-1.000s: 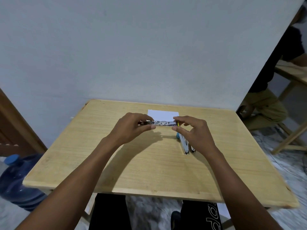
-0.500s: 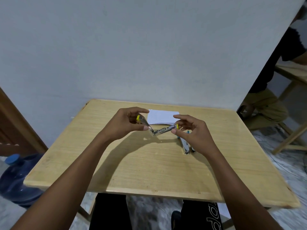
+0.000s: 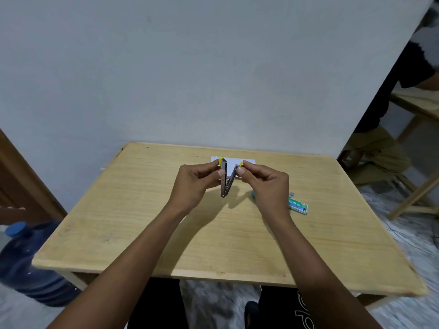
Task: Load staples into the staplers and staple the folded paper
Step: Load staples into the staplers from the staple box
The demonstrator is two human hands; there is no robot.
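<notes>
Head view: staple box, contents unseen.

The green staple box on the table reads "10", apparently after a blurred "No."

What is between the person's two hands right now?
In the head view, a yellow-tipped stapler spread open in a V spans the gap; the left hand holds one arm, the right hand the other, above the white paper.

paper: mostly behind both hands, only the far strip shows
blue thing: peeks out beside the right hand, can't tell what
staple box: print too small to read
water jug: cut off at the left edge
</notes>
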